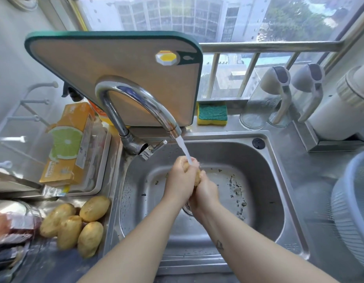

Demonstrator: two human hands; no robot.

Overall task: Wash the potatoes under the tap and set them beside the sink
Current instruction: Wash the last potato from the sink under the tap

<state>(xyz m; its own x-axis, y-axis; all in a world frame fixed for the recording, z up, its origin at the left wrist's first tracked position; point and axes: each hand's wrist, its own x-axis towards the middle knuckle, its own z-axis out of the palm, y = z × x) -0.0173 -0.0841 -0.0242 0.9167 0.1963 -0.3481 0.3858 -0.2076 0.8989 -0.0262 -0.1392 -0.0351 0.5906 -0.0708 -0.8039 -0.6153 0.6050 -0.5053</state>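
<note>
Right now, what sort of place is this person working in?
A home kitchen, probably in a high-rise flat: a stainless steel sink with a potato held under the running chrome tap, a green-edged cutting board leaning behind the tap, a scouring sponge beside it, and tower blocks outside.

The bare left forearm point(136, 237) and bare right forearm point(248, 240) reach forward and converge at the wrists. The left hand point(181, 177) and right hand point(206, 190) both curl round one yellow-brown oval potato point(197, 177), with the left set slightly higher.

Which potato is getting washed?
The yellow-brown potato held by left hand and right hand under the chrome tap's water; four others lie beside the steel sink.
</note>
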